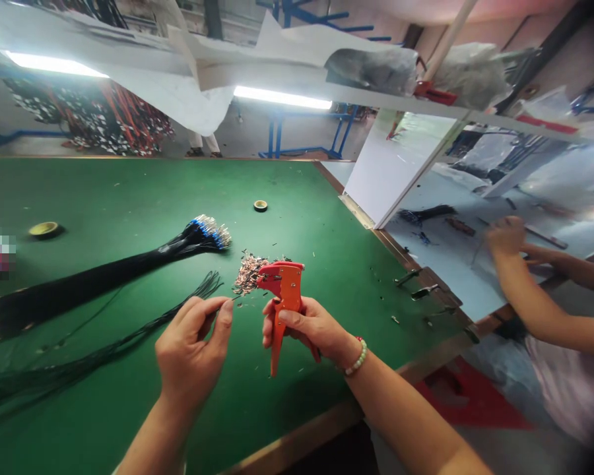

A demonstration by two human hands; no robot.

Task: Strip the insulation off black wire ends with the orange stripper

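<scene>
Orange wire stripper (286,295) sits clenched in our right hand (301,328), wrapped firmly round its grip, with the nose tipped up and pointing across toward the other hand, probably to bring the jaws close to the work. Our left hand (191,349) holds a thin black wire (226,301) in a tight pinch, its end just beside the stripper, and so short a hold seems chosen to steer the tip with care. Both hands hover above the green bench top (129,191), with a beaded bracelet (359,356) on our right wrist.

Just behind the stripper lies a loose heap of copper offcuts (250,276), gathered where the tool is working, we'd judge. To our left rests a thick bundle of black wires (94,284), its blue-sleeved terminals (205,231) fanned together at one end, neatly aligned, perhaps to prevent tangling. A looser sheaf of thin wires (129,343) lies nearer us, within easy reach of the left hand. (Two tape rolls (44,229) sit farther off.) Across to the right, a co-worker's hand (505,236) works over a pale surface (440,264); we cannot tell what it grips.
</scene>
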